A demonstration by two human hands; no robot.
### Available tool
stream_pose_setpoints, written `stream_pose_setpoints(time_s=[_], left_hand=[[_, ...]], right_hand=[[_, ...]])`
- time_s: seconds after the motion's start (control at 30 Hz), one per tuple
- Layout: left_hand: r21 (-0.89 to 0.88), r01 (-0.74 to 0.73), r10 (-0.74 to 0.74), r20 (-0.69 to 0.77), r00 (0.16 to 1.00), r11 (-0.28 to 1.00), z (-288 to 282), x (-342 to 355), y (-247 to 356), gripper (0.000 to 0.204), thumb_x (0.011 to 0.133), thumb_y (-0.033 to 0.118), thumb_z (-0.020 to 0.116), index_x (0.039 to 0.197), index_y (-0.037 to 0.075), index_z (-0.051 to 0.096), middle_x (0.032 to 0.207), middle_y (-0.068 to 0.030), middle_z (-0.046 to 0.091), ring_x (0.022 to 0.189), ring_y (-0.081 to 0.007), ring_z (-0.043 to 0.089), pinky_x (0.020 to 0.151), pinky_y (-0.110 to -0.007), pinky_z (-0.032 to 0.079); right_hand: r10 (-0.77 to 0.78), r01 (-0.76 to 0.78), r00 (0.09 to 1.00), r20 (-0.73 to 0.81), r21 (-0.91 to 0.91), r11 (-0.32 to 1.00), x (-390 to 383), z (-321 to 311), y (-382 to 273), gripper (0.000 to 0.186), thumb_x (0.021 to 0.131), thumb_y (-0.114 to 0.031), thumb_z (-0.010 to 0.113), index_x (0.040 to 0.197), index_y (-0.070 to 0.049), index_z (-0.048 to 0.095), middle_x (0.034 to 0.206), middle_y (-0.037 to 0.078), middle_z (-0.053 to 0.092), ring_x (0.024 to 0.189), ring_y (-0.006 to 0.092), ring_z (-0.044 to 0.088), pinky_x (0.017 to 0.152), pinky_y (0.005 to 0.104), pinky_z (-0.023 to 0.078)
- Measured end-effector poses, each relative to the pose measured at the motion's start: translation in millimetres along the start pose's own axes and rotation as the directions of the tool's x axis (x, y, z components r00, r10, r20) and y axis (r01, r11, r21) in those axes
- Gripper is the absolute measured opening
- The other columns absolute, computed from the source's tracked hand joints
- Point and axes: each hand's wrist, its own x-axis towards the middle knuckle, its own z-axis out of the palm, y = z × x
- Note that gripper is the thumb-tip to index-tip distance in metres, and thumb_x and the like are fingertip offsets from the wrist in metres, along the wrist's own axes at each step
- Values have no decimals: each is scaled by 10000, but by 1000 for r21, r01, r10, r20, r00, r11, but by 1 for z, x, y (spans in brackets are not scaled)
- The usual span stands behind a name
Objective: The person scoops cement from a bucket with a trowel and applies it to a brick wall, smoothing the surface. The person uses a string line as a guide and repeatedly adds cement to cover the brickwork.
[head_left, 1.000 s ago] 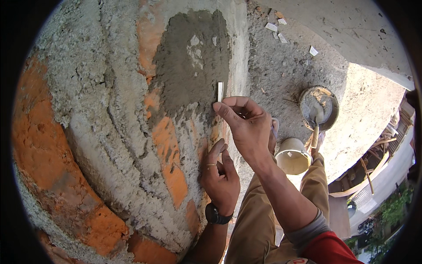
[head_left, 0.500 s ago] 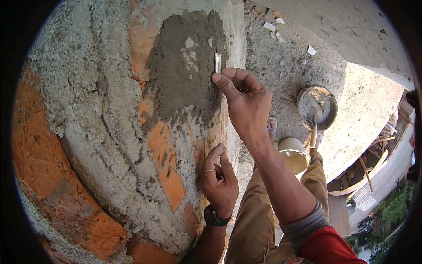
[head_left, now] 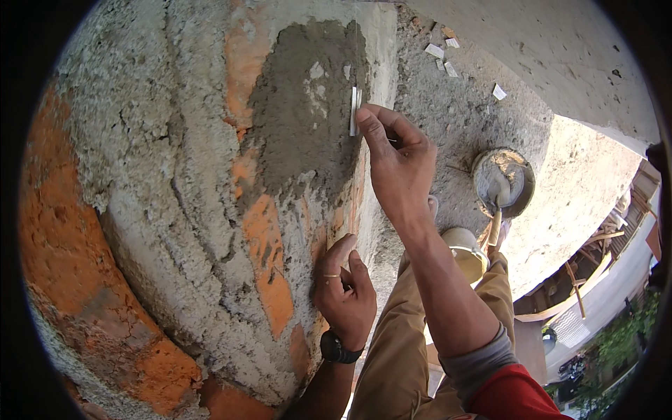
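The right hand [head_left: 397, 164] is pinching a small white tile piece [head_left: 354, 110] between thumb and fingertips, pressing it upright against the patch of wet grey mortar [head_left: 304, 105] on the brick wall [head_left: 175, 210], near the wall's right edge. The left hand [head_left: 343, 290], lower down, is lying on the wall with fingers loosely curled, gripping nothing. Far below on the ground, a mortar pan [head_left: 504, 182] is sitting with a trowel [head_left: 495, 210] in it, a bucket [head_left: 467, 252] just beside it

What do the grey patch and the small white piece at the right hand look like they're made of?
Patch: likely wet cement mortar, dark grey, rough, gritty. White piece: thin, flat, pale, possibly tile or plastic; too small to tell. The right hand presses it against the patch.
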Motion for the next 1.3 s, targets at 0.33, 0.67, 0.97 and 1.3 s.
stream_pose_setpoints(time_s=[0.33,0.67,0.97,1.3], left_hand=[[3,-31,31,-17,999,1000,2,1,-3,224,967,-15,647,1181,13,708,1064,-114,757,653,-183,641,487,-304,426],[1,-84,84,-32,996,996,5,1,-8,248,988,-12,641,1231,9,682,718,-25,544,568,-120,467,480,-301,337],[-9,1,-1,18,1000,1000,2,0,-3,197,975,-15,652,1163,8,707,1056,-121,751,727,-157,670,452,-277,417],[-54,-83,83,5,997,995,3,-4,-8,215,977,-23,656,1184,15,699,1081,-116,744,728,-148,665,451,-265,403]], right_hand=[[-6,6,1000,-27,-22,1000,2,5,0,277,943,-212,763,1106,11,787,855,63,688,715,91,565,658,272,482],[-161,161,987,-1,15,987,5,3,7,217,926,-143,749,1092,-10,792,868,80,697,700,109,569,664,280,490],[-183,177,981,-59,-99,979,47,3,-12,275,962,-244,709,1068,-2,787,845,109,736,715,154,642,683,321,526],[-154,182,981,117,-287,940,74,4,-43,262,904,-241,740,937,15,784,747,127,752,683,195,729,695,351,585]])
